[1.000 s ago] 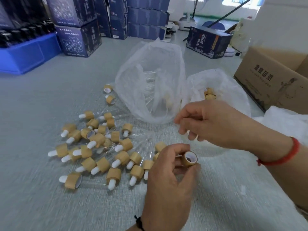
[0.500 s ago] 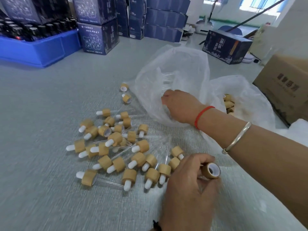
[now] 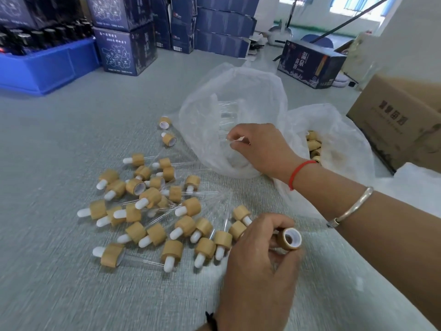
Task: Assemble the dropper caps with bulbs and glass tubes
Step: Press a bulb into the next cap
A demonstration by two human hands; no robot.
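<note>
Our hands: L hand [image 3: 256, 266], near the surface's [image 3: 59, 271] near edge, pinches a bamboo-look cap [image 3: 289, 239] w/ its white-lined opening facing up toward us. R hand [image 3: 260, 145] reaches into the clear bag of glass tubes [image 3: 229, 111] mid-surface, fingertips closed on something thin & pale; we can't tell if it's a tube or bag film. Finished droppers [image 3: 152, 211], caps w/ white bulbs & tubes, lie scattered just L of the L hand. A 2nd bag w/ loose caps [image 3: 313, 145] sits behind the R wrist. Brown carton [image 3: 401, 130] at the R edge; blue bin [image 3: 45, 65] far L corner.
</note>
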